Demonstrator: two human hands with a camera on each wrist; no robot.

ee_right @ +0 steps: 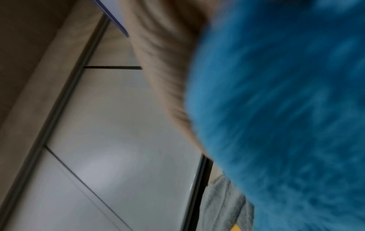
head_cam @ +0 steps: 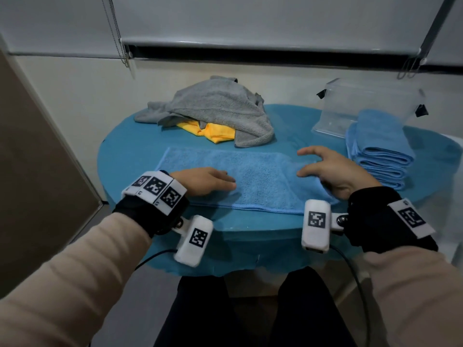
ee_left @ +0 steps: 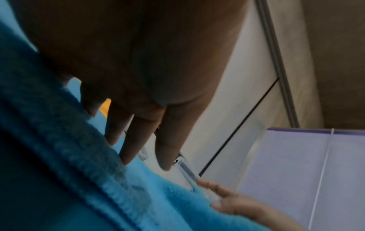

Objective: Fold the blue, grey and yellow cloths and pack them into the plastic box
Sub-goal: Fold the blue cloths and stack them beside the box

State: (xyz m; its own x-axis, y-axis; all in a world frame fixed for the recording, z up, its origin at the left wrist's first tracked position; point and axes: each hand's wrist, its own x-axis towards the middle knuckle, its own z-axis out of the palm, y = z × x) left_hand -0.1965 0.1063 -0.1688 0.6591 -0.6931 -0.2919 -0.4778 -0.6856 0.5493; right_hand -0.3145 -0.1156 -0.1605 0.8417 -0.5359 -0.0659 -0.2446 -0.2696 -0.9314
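While flat: blue cloth (head_cam: 250, 179), near edge.

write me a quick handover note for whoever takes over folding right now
Hands: left hand lies flat, pressing the blue cloth; right hand rests spread on its right end. Neither grips anything.
Things: that blue cloth lies half-folded as a long strip at the front of the table. Folded blue cloths are stacked at the right, in front of the plastic box, not inside it. The grey cloth lies crumpled at the back over the yellow cloth.
Done: several blue cloths folded.
Left: finish this blue one, fold grey and yellow, pack everything into the box.
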